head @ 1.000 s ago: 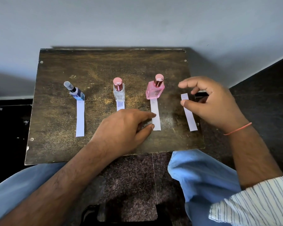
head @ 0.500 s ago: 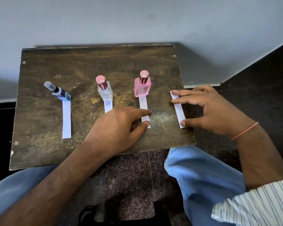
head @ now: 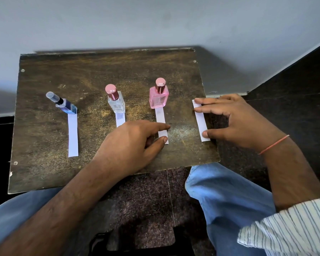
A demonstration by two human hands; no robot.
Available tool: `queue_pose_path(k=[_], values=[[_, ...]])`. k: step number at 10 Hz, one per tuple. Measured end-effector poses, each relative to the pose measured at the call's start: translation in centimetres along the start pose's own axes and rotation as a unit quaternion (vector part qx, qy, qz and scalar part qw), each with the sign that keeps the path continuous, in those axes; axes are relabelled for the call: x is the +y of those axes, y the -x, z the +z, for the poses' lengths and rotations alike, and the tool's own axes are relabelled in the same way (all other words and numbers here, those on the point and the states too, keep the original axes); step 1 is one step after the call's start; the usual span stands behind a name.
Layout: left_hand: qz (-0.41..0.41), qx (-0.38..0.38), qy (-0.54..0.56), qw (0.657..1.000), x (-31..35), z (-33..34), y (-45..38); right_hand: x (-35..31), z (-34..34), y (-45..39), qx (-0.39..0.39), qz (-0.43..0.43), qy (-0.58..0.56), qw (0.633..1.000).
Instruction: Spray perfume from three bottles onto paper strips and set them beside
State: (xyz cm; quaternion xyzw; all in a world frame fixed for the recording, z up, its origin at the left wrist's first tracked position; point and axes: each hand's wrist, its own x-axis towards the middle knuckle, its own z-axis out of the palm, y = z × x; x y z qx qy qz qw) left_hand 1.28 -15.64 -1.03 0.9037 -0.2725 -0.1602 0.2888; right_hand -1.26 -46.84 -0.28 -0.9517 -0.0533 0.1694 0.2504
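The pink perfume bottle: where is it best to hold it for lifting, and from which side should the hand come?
Grip the pink perfume bottle by its flat-sided square body, below the cap, fingers on its left and right faces. Come from the right, where the right hand is near; the clear bottle crowds the left. It stands upright, so lift straight up.

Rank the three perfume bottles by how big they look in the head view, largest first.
1. Pink bottle, widest body.
2. Clear bottle, slightly narrower; close to the pink one.
3. Blue bottle, thinnest; it leans away, so its true size is unsure.
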Motion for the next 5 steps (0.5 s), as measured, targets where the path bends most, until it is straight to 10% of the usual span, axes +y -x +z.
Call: queue_pose_path(k=[5], values=[[0.005, 0.005, 0.021, 1.000, 0.3, -0.4, 0.3, -0.9, -1.2, 0.8, 0.106, 0.018, -0.095, 0.990]])
